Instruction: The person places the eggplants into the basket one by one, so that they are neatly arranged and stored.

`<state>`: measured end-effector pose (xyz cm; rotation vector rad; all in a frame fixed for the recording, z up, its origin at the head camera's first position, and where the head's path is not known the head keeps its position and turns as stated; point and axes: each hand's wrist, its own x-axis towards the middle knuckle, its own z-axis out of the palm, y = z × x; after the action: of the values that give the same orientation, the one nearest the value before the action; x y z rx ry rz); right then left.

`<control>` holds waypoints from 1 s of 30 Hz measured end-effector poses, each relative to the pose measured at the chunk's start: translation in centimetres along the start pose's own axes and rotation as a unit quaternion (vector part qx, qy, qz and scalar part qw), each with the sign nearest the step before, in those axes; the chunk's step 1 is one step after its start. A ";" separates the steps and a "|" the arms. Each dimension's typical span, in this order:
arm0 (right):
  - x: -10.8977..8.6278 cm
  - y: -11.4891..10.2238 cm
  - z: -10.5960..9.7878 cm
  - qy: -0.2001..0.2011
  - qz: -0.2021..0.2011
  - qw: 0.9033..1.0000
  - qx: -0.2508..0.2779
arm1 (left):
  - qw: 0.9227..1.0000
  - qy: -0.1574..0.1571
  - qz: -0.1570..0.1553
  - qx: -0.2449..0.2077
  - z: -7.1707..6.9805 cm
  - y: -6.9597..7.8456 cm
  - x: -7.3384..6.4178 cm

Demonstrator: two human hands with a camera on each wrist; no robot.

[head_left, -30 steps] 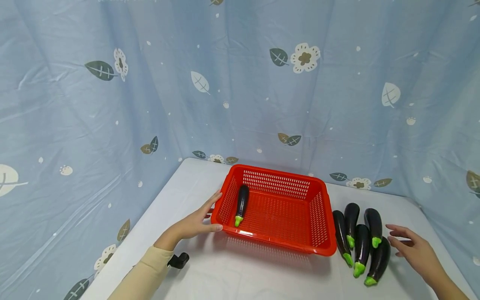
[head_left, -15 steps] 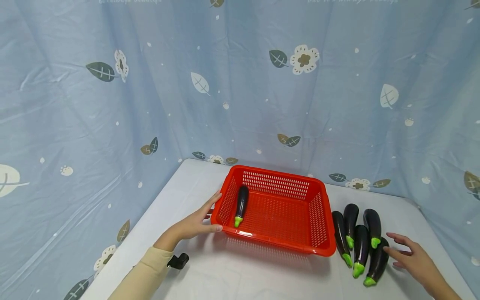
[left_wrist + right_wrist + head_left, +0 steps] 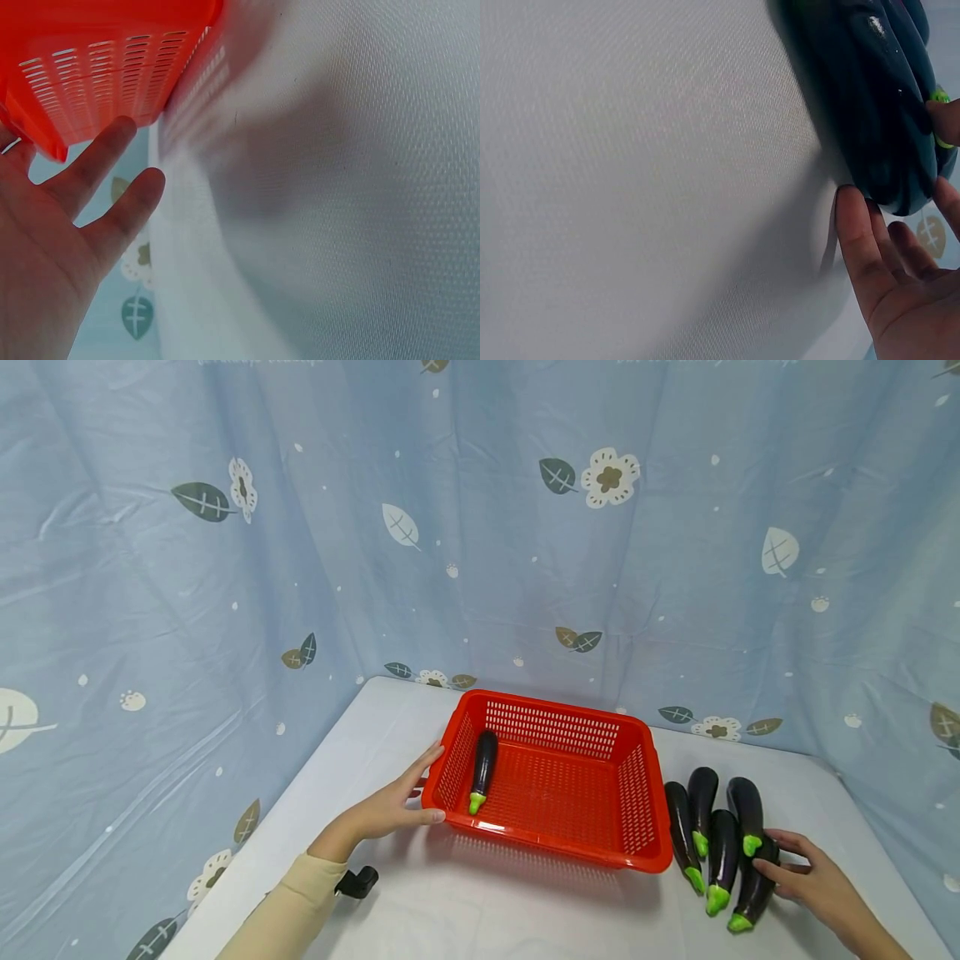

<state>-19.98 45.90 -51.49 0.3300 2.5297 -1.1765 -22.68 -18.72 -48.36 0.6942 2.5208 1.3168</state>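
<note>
Red plastic, in a pierced-walled basket [image 3: 562, 781] set near the middle of a white-covered table [image 3: 540, 918]; lying inside, toward nine o'clock, a single dark eggplant [image 3: 486, 762], with its green stem pointing just past six. Placed at the basket's eight o'clock, against the end wall: the left hand [image 3: 386, 806], fingers straight and spread wide, thumb at the near corner of the rim. Seen in the left wrist view with two fingers stretched out below the rim and another partly hidden behind it. Below that, toward seven o'clock, a beige sleeve [image 3: 300, 893], with a small black object [image 3: 358, 882] just beside the cuff at three. Gathered outside the basket at four o'clock, five more eggplants [image 3: 722, 856], black and glossy, stems turned roughly to between five and seven; too close to the red wall at nine to tell whether touching. Held at the cluster's five o'clock, by the blunt end, in the right hand [image 3: 817, 881]: the outermost eggplant [image 3: 750, 895], resting low, stem toward seven. Narrowed around that end, thumb on one side and fingertips on the other, as shown also from the right wrist. Hung behind, from nine o'clock through twelve to three, a pale blue curtain [image 3: 495, 552] printed with leaves and flowers.
</note>
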 end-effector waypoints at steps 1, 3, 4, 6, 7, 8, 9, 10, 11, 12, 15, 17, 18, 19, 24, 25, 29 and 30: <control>0.0 -0.1 0.0 0.000 0.001 1.000 0.000 | 1.000 0.000 -0.003 0.000 0.0 0.0 0.0; -0.1 -0.1 0.1 -0.001 0.001 1.000 0.002 | 1.000 -0.001 -0.006 0.001 0.0 0.0 0.0; -0.1 -0.2 0.1 0.000 0.002 1.000 0.005 | 1.000 0.000 -0.007 0.002 0.0 0.0 0.0; -0.1 -0.2 0.1 0.002 0.006 1.000 0.006 | 1.000 0.000 -0.010 0.002 0.0 0.1 0.0; -0.1 -0.2 0.1 0.004 0.008 1.000 0.007 | 1.000 0.000 -0.010 0.001 0.0 0.1 0.0; -0.1 -0.1 0.0 0.005 0.011 1.000 0.007 | 1.000 0.001 -0.009 0.001 0.0 0.1 0.0; 0.0 0.0 0.0 0.006 0.014 1.000 0.007 | 1.000 0.001 -0.007 0.000 0.0 0.2 0.0; 0.0 0.0 0.0 0.007 0.017 1.000 0.007 | 1.000 0.001 -0.006 -0.001 0.0 0.2 0.0; 0.0 0.1 -0.1 0.009 0.020 1.000 0.006 | 1.000 0.001 -0.005 -0.003 0.0 0.1 -0.1; 0.1 0.2 -0.1 0.010 0.023 1.000 0.007 | 1.000 0.002 -0.003 -0.005 0.0 0.1 -0.1; 0.1 0.6 -0.3 0.014 0.025 1.000 0.007 | 1.000 0.002 0.002 -0.009 0.0 0.1 -0.1; 0.1 0.8 -0.5 0.018 0.024 1.000 0.008 | 1.000 0.002 0.002 -0.010 0.0 0.0 0.0; 0.1 0.9 -0.6 0.019 0.024 1.000 0.007 | 1.000 0.002 0.001 -0.009 0.0 0.1 0.0; 0.1 1.0 -0.7 0.019 0.023 1.000 0.007 | 1.000 0.002 -0.001 -0.009 0.0 0.1 0.0; -0.1 1.0 -1.0 0.019 0.025 0.999 0.006 | 1.000 0.001 -0.009 -0.003 0.0 0.2 0.0; -0.1 1.1 -1.0 0.019 0.025 0.999 0.007 | 1.000 0.002 -0.011 -0.002 0.0 0.2 0.0; 0.0 1.3 -1.1 0.017 0.027 0.999 0.008 | 1.000 0.002 -0.015 0.002 0.0 0.2 -0.1; 0.0 1.3 -1.1 0.015 0.026 1.000 0.008 | 1.000 0.002 -0.015 0.002 0.1 0.2 -0.1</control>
<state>-19.74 47.59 -51.72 0.4188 2.5232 -1.1806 -22.52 -18.63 -48.24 0.6513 2.5285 1.3042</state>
